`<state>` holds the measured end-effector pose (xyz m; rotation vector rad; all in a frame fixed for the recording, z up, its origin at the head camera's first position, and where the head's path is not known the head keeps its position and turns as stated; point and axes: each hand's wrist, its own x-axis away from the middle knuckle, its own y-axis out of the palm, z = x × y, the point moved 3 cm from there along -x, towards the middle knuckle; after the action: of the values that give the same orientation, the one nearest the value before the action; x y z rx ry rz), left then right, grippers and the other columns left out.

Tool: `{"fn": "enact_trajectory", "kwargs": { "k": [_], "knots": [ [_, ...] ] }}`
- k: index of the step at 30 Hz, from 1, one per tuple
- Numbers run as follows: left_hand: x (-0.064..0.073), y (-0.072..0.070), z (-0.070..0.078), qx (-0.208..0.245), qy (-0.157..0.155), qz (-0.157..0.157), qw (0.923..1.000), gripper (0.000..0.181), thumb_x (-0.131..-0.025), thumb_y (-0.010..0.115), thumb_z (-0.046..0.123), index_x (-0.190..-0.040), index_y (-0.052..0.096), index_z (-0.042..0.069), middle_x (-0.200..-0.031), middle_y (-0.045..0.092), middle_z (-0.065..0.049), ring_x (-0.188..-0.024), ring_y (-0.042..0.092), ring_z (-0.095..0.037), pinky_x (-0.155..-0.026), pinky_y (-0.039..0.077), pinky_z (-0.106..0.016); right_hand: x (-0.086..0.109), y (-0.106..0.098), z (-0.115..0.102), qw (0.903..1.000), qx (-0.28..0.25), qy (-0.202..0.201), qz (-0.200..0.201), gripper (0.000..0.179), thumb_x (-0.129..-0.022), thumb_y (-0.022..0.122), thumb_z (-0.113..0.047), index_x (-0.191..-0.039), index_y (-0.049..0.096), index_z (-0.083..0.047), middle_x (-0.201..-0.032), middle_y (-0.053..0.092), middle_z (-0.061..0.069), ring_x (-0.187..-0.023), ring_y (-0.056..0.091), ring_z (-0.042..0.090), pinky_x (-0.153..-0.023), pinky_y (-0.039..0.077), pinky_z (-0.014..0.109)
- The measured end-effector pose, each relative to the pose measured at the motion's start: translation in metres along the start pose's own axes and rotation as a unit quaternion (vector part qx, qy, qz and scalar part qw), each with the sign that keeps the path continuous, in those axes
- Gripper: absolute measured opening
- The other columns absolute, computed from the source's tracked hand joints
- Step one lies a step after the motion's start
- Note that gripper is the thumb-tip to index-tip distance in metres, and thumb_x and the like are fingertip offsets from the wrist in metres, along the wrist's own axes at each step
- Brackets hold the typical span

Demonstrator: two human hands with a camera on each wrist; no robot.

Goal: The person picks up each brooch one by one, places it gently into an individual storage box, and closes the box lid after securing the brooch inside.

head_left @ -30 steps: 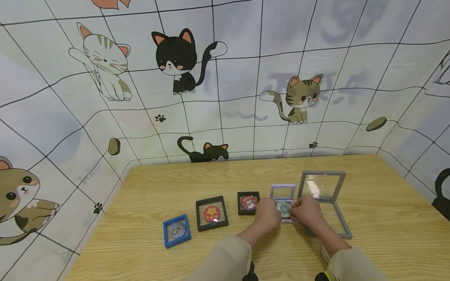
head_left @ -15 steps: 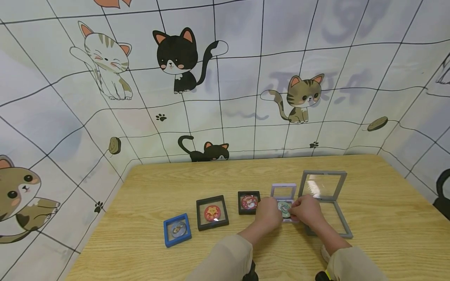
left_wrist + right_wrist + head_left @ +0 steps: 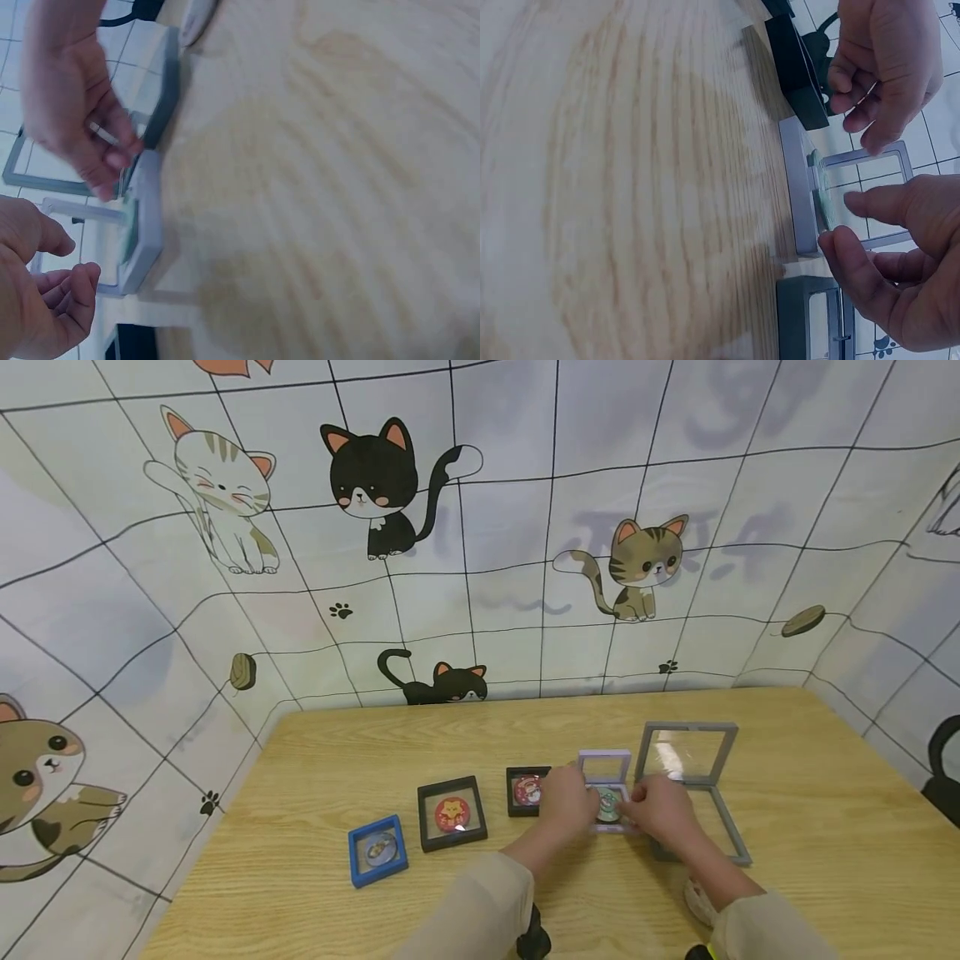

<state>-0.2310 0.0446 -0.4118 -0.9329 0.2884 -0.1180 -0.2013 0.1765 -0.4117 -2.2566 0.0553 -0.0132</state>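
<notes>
A small lilac display frame point(image 3: 615, 828) lies open, its lid point(image 3: 604, 767) raised at the back. In its base sits a round green badge point(image 3: 607, 805), slightly raised out of the base in the right wrist view. My left hand point(image 3: 567, 802) is at the frame's left side, thumb and fingers apart and loosely bent, holding nothing. On the other side, my right hand point(image 3: 662, 810) has a fingertip point(image 3: 828, 238) right at the badge's edge. Its thumb point(image 3: 862, 201) stands apart from that finger.
Right of it a larger grey frame point(image 3: 733, 835) stands open. To the left are a small black frame point(image 3: 513, 802) with a red badge, a larger black frame point(image 3: 425, 827) with a red badge and a blue frame point(image 3: 358, 860). A whitish object point(image 3: 697, 902) lies under the right forearm.
My left hand has drawn back a little to the left and up from the badge. My right hand's fingers have shifted slightly right, uncovering more of it.
</notes>
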Motion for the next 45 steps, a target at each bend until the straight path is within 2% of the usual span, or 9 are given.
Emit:
{"fn": "enact_trajectory", "kwargs": {
  "k": [4, 8, 11, 15, 19, 24, 34, 40, 45],
  "knots": [
    [-0.006, -0.010, -0.003, 0.004, -0.042, 0.000, 0.9991, 0.011, -0.075, 0.061, 0.012, -0.078, 0.053, 0.005, -0.053, 0.041, 0.000, -0.043, 0.037, -0.010, -0.036, 0.031, -0.022, 0.003, 0.000, -0.001, 0.9999, 0.011, -0.001, -0.002, 0.050, -0.073, 0.073, -0.021, -0.044, 0.034, -0.013, -0.035, 0.037, -0.006, -0.034, 0.033, 0.007, -0.039, 0.022, 0.020],
    [-0.010, -0.017, -0.007, -0.005, -0.077, -0.017, 0.9968, 0.031, -0.077, 0.062, 0.019, -0.105, 0.055, 0.007, -0.065, 0.056, -0.005, -0.051, 0.045, -0.014, -0.042, 0.036, -0.028, 0.007, 0.003, -0.002, 0.9998, 0.012, 0.004, -0.014, 0.047, -0.067, 0.078, -0.024, -0.045, 0.038, -0.012, -0.037, 0.045, -0.002, -0.035, 0.042, 0.010, -0.039, 0.025, 0.022],
    [-0.012, -0.018, -0.009, 0.009, -0.079, -0.037, 0.9961, 0.045, -0.078, 0.061, 0.017, -0.121, 0.050, 0.012, -0.069, 0.059, -0.004, -0.052, 0.046, -0.015, -0.043, 0.035, -0.029, 0.008, 0.006, -0.002, 0.9996, 0.015, 0.001, -0.025, 0.039, -0.062, 0.081, -0.022, -0.049, 0.047, -0.008, -0.040, 0.049, -0.001, -0.038, 0.045, 0.012, -0.040, 0.030, 0.024],
    [-0.013, -0.016, -0.007, 0.025, -0.056, -0.064, 0.9960, 0.054, -0.077, 0.060, 0.013, -0.129, 0.046, 0.015, -0.064, 0.053, -0.001, -0.052, 0.043, -0.014, -0.043, 0.034, -0.027, 0.009, 0.009, -0.002, 0.9992, 0.024, -0.003, -0.033, 0.027, -0.059, 0.082, -0.017, -0.059, 0.059, -0.003, -0.044, 0.051, 0.000, -0.040, 0.047, 0.012, -0.042, 0.036, 0.027],
    [-0.013, -0.015, -0.006, 0.010, -0.033, -0.088, 0.9955, 0.058, -0.076, 0.060, 0.013, -0.132, 0.044, 0.018, -0.071, 0.056, 0.000, -0.061, 0.049, -0.014, -0.049, 0.037, -0.027, 0.009, 0.010, -0.002, 0.9992, 0.024, -0.004, -0.033, 0.026, -0.058, 0.082, -0.016, -0.063, 0.061, -0.003, -0.047, 0.051, -0.001, -0.041, 0.047, 0.012, -0.043, 0.037, 0.027],
    [-0.011, -0.016, -0.005, -0.009, -0.013, -0.099, 0.9949, 0.056, -0.076, 0.063, 0.017, -0.130, 0.047, 0.018, -0.104, 0.061, -0.005, -0.087, 0.056, -0.018, -0.065, 0.044, -0.030, 0.008, 0.012, 0.000, 0.9994, 0.019, -0.012, -0.028, 0.025, -0.057, 0.082, -0.014, -0.062, 0.061, -0.003, -0.048, 0.050, -0.002, -0.044, 0.045, 0.012, -0.043, 0.037, 0.027],
    [-0.010, -0.018, -0.003, 0.023, 0.010, -0.103, 0.9943, 0.048, -0.076, 0.064, 0.012, -0.122, 0.051, 0.010, -0.097, 0.061, -0.005, -0.078, 0.051, -0.013, -0.065, 0.042, -0.025, 0.008, 0.011, 0.002, 0.9994, 0.019, -0.005, -0.027, 0.026, -0.059, 0.082, -0.011, -0.073, 0.065, 0.003, -0.051, 0.053, -0.001, -0.044, 0.047, 0.012, -0.043, 0.038, 0.027],
    [-0.010, -0.017, -0.003, 0.041, 0.028, -0.106, 0.9932, 0.043, -0.076, 0.060, 0.008, -0.118, 0.053, 0.006, -0.067, 0.048, 0.000, -0.060, 0.042, -0.012, -0.050, 0.033, -0.022, 0.010, 0.009, 0.002, 0.9994, 0.025, -0.008, -0.024, 0.032, -0.058, 0.083, -0.013, -0.076, 0.063, 0.006, -0.055, 0.053, 0.001, -0.046, 0.047, 0.012, -0.044, 0.038, 0.027],
    [-0.009, -0.016, -0.001, 0.041, 0.021, -0.109, 0.9930, 0.034, -0.077, 0.062, 0.013, -0.111, 0.057, 0.006, -0.078, 0.057, -0.002, -0.068, 0.049, -0.011, -0.057, 0.039, -0.021, 0.010, 0.008, 0.004, 0.9996, 0.019, -0.001, -0.020, 0.029, -0.058, 0.083, -0.012, -0.072, 0.062, 0.003, -0.052, 0.052, 0.001, -0.043, 0.047, 0.012, -0.043, 0.038, 0.027]
  ]
}}
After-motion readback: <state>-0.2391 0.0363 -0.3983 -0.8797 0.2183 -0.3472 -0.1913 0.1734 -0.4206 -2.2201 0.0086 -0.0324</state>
